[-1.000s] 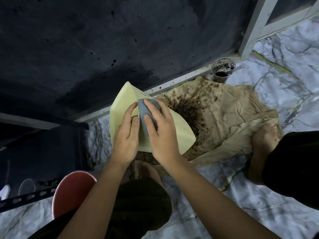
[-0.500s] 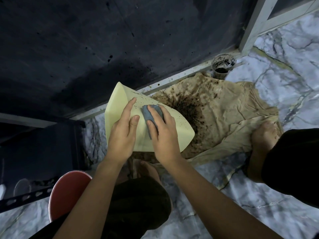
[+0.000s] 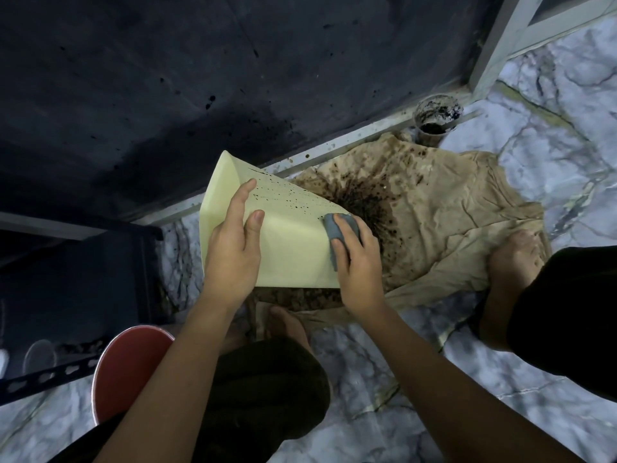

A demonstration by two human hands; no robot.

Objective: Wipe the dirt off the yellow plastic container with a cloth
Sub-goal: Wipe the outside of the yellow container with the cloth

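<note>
Since 0.5 s ago the cloth (image 3: 337, 228) has slid right to the container's (image 3: 293, 248) edge. Right hand (image 3: 359, 262) clutches it; left hand (image 3: 233, 248) lies flat, fingers straight, steadying the container tilted over the stained sheet (image 3: 450, 222) so dirt falls there.

Left hand (image 3: 233, 259) flat on speckled yellow container (image 3: 290, 248), right hand (image 3: 359, 262) pressing grey cloth (image 3: 332, 225) at its edge — stained brown sheet (image 3: 450, 212) beneath

- Scene was dimly lit; the dark wall (image 3: 167, 95) was rendered near black.
- The marble floor (image 3: 551, 145) at upper right was lit brightest.
- Straight lines were bowed by wide-angle distortion at the edges.
- Slight softness was noted throughout.
</note>
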